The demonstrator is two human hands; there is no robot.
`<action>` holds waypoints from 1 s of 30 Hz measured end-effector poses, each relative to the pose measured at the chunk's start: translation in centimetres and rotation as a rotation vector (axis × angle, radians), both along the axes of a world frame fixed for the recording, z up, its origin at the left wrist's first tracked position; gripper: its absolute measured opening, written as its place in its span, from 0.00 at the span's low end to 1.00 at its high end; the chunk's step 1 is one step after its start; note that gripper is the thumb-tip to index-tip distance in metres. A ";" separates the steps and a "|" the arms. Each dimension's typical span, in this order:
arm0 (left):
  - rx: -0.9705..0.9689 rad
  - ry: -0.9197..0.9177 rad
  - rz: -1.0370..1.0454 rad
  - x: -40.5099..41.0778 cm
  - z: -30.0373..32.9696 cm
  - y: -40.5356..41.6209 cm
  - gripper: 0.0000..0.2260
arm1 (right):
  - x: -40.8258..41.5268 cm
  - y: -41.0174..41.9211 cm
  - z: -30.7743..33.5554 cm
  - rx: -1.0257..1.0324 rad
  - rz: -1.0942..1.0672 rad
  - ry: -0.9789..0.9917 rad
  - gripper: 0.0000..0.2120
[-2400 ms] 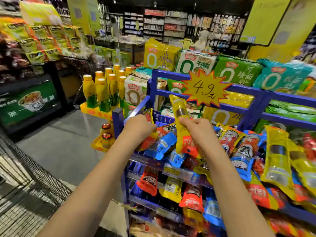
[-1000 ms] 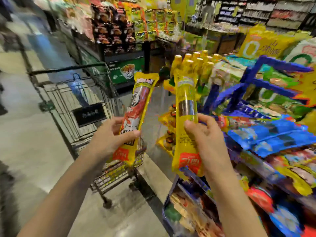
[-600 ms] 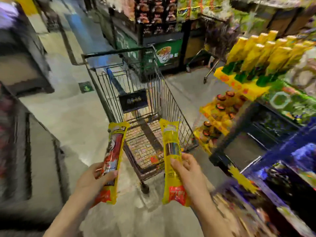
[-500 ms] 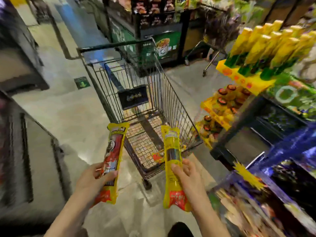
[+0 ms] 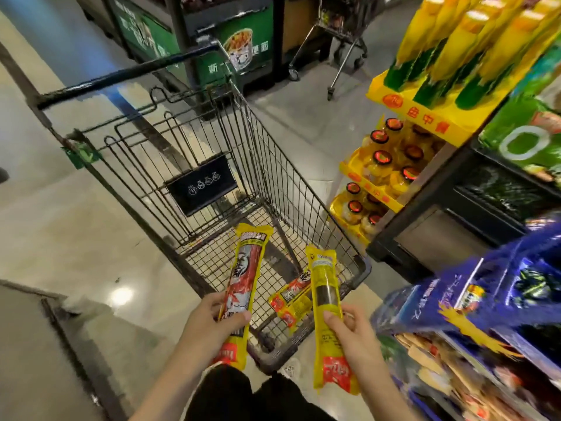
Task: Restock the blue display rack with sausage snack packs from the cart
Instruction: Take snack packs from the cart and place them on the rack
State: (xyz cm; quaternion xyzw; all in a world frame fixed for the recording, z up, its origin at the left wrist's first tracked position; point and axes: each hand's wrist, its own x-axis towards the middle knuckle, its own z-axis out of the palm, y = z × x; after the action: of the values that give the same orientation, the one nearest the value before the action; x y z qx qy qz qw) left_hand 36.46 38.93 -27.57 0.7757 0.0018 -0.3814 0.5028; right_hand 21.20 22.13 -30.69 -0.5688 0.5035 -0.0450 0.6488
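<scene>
Left hand: raised over the near end of the cart, curled round the lower part of a red-and-yellow sausage pack; the thumb is pressed across the pack's front and the fingers are wrapped behind it.
Red-and-yellow sausage pack: held nearly upright, tilted slightly right at the top; most of its length is seen above the fingers, and its bottom end hangs below the hand.
Right hand: closed on a yellow sausage pack around its middle; the thumb is laid on the pack's front face and the fingers are curled at its right edge.
Yellow sausage pack: held upright, a dark window visible above the thumb, a red label at the bottom end below the hand.
Spacing: the two held packs are kept apart, side by side, both over the cart's near corner.
Cart: a dark wire trolley standing on the floor, its handle at the far end; a black placard is fixed on the inner flap.
Loose pack: one more sausage pack is seen lying on the cart's wire bottom, between the two held packs and below them.
Blue display rack: seen blurred at the right edge, beside the right hand, with packets stacked in it.
Yellow stand: bottles and jars are displayed beyond the rack.
</scene>
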 end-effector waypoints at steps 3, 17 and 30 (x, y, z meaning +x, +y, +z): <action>0.053 0.016 -0.077 2.9 -1.6 -1.1 0.18 | 1.3 -0.4 -1.8 0.016 -0.046 0.036 0.10; 0.387 0.150 -0.700 20.0 -13.0 -10.9 0.20 | 15.2 1.2 -11.0 0.240 -0.502 0.297 0.20; 0.431 0.074 -0.823 19.8 -29.5 -17.5 0.17 | 22.2 -4.2 -24.5 0.160 -0.727 0.502 0.04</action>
State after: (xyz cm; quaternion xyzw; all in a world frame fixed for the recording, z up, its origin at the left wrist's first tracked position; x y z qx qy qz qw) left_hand 56.22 21.43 -57.08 0.7845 -0.2090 -0.5676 0.1367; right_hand 43.43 17.96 -55.16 -0.2962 0.8144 -0.0916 0.4905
